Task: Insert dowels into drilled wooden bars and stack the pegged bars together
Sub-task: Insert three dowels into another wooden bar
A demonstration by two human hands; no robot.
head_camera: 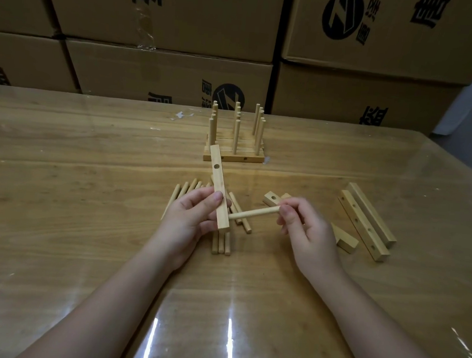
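Note:
My left hand (191, 216) grips a drilled wooden bar (219, 184), held nearly upright above the table, one hole showing near its top. My right hand (304, 226) pinches a dowel (254, 212) by its right end. The dowel's left end meets the side of the bar near its lower end. Under my left hand lies a pile of loose dowels (221, 242). Further back stands the stack of pegged bars (234, 147), with several dowels rising upright from it.
Two long drilled bars (365, 221) lie side by side at the right, and shorter bar pieces (345, 241) rest near my right hand. Cardboard boxes (167, 71) form a wall along the far table edge. The wooden table (86, 195) has a glossy cover.

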